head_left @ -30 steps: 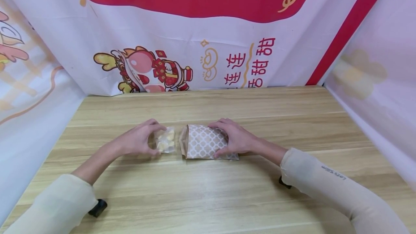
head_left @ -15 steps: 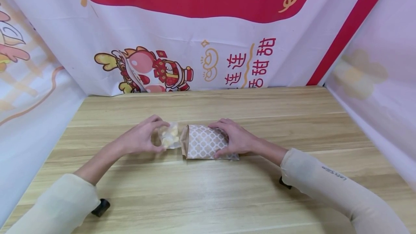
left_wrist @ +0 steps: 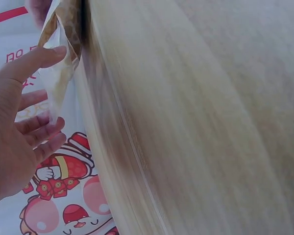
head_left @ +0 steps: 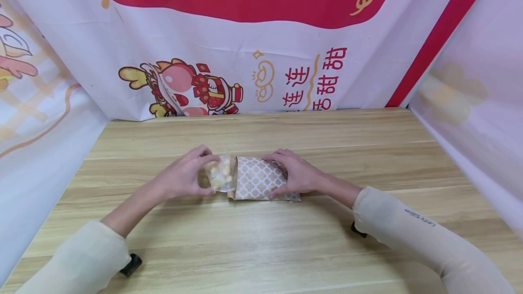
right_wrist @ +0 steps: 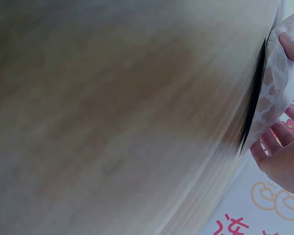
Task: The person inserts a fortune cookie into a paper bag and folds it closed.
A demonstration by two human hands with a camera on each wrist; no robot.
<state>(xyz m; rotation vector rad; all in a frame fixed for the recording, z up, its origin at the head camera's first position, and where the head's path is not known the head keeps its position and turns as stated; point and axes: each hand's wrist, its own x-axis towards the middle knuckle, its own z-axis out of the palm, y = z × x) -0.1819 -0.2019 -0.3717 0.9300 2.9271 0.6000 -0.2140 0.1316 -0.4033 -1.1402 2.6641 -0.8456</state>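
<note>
My left hand [head_left: 189,172] pinches a small clear packet [head_left: 221,174] of pale yellow pieces by its edges. The packet's right side lies at the open mouth of a brown paper bag [head_left: 257,178] with a white lattice pattern. In the left wrist view, the packet [left_wrist: 60,81] tilts into the bag's gaping opening [left_wrist: 68,24], between thumb and fingers. My right hand [head_left: 301,174] grips the bag from its closed end, thumb on the near side and fingers on the far side. The bag lies flat, and its inside is mostly hidden.
Both hands work over a wood-grain table [head_left: 261,244]. Behind it hangs a white and red printed cloth [head_left: 245,35], with more printed cloth [head_left: 461,80] along the sides.
My left hand has moved right with the packet, from a gap left of the bag up to its mouth. The right hand and the bag have stayed in place.
</note>
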